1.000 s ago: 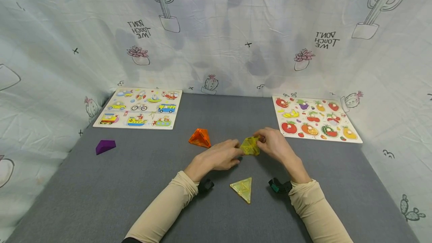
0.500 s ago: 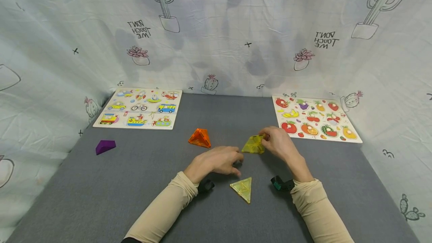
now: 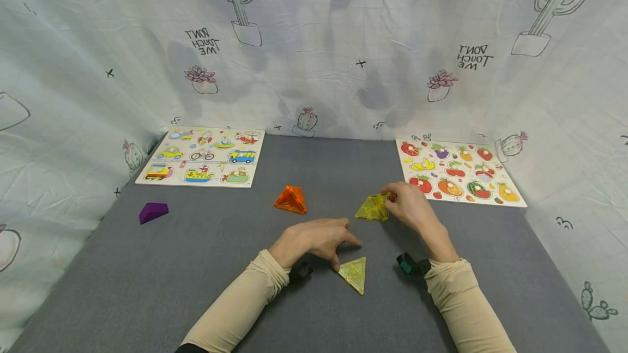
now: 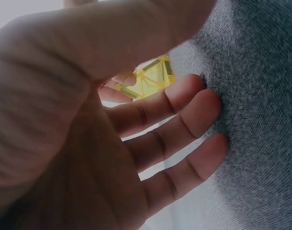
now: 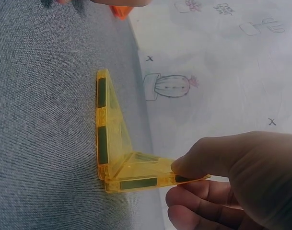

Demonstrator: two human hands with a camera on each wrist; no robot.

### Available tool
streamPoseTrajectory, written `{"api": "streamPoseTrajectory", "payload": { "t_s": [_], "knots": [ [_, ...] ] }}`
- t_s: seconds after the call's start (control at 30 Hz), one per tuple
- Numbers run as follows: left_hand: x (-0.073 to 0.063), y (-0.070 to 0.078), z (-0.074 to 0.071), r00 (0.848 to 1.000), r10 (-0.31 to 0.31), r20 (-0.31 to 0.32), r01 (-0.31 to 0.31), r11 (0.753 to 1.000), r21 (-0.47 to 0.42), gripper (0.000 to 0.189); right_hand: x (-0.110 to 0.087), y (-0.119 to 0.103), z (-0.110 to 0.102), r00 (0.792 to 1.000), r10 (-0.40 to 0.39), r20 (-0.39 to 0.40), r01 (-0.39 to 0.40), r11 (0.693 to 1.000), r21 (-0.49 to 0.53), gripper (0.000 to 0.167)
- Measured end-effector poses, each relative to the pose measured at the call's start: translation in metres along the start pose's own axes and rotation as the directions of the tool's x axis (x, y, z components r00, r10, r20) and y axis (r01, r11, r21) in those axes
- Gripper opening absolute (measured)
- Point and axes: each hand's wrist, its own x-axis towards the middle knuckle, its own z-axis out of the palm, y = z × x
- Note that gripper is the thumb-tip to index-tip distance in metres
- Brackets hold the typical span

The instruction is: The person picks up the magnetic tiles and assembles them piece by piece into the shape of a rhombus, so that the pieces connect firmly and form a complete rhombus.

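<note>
My right hand (image 3: 412, 205) pinches a yellow see-through triangular magnetic tile (image 5: 138, 167) between thumb and fingers. That tile stands up from the table, its lower edge against a second yellow tile (image 5: 110, 129) lying flat. My left hand (image 3: 316, 238) hovers low over the table with fingers spread and reaching forward. Its thumb tip is right at the corner of a loose yellow triangular tile (image 3: 355, 275) lying flat nearest to me. In the left wrist view, the fingers (image 4: 198, 115) are loosely bent and hold nothing, with a yellow tile (image 4: 150, 79) visible beyond them.
An orange pyramid of tiles (image 3: 290, 200) stands left of the joined yellow tiles. Farther left lies a purple faceted piece (image 3: 153, 212). A vehicle puzzle board (image 3: 201, 158) lies at back left, a fruit puzzle board (image 3: 458, 173) at back right. A patterned curtain (image 3: 314, 48) encloses the grey table.
My left hand has left the joined yellow tiles and come back toward me, its thumb reaching the loose tile. My right hand has shifted slightly right, bringing the joined tiles along.
</note>
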Motion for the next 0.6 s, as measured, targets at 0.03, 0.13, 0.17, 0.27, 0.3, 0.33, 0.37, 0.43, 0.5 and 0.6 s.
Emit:
{"api": "streamPoseTrajectory", "payload": {
  "t_s": [0.03, 0.13, 0.17, 0.27, 0.3, 0.33, 0.37, 0.43, 0.5, 0.6],
  "knots": [
    [-0.0001, -0.0001, 0.0001, 1.0, 0.001, -0.001, -0.001, 1.0, 0.004, 0.067, 0.0001, -0.0003, 0.0, 1.0, 0.001, 0.0, -0.001, 1.0, 0.0, 0.021],
    [0.0, -0.0005, 0.0005, 1.0, 0.002, 0.001, -0.002, 1.0, 0.008, 0.064, 0.0001, -0.0008, 0.0, 1.0, 0.003, 0.0, -0.003, 1.0, 0.0, 0.021],
    [0.0, -0.0006, 0.0005, 1.0, 0.005, 0.001, -0.005, 1.0, 0.007, 0.064, 0.0, -0.001, 0.0, 1.0, 0.003, 0.0, -0.003, 1.0, 0.001, 0.021],
    [0.0001, -0.0001, 0.0007, 1.0, 0.017, 0.006, -0.017, 1.0, 0.0, 0.063, -0.0003, -0.0015, -0.0001, 1.0, 0.001, -0.002, -0.001, 1.0, 0.003, 0.02],
    [0.0002, 0.0, 0.0008, 1.0, 0.02, 0.009, -0.02, 1.0, -0.003, 0.063, -0.0003, -0.0017, -0.0002, 1.0, -0.001, -0.003, 0.001, 1.0, 0.001, 0.02],
    [0.0003, 0.0004, 0.0011, 1.0, 0.025, 0.013, -0.025, 1.0, -0.005, 0.063, -0.0004, -0.0018, -0.0002, 1.0, -0.001, -0.004, 0.001, 1.0, 0.0, 0.02],
    [0.0002, 0.0008, 0.0013, 0.999, 0.031, 0.018, -0.031, 0.999, -0.009, 0.063, -0.0004, -0.0019, -0.0002, 1.0, -0.002, -0.004, 0.002, 1.0, -0.001, 0.02],
    [0.0007, 0.0014, 0.0021, 0.999, 0.046, 0.026, -0.046, 0.999, -0.006, 0.064, -0.0004, -0.002, -0.0001, 1.0, -0.002, -0.004, 0.002, 1.0, -0.005, 0.02],
    [0.0014, 0.0019, 0.0032, 0.997, 0.064, 0.03, -0.064, 0.998, 0.004, 0.064, -0.0005, -0.0023, 0.0, 1.0, -0.001, -0.003, 0.001, 1.0, -0.01, 0.02],
    [0.0021, 0.0026, 0.0044, 0.996, 0.083, 0.028, -0.084, 0.996, 0.014, 0.064, -0.0004, -0.0029, 0.0004, 1.0, 0.001, -0.001, -0.001, 1.0, -0.015, 0.02]
  ]
}}
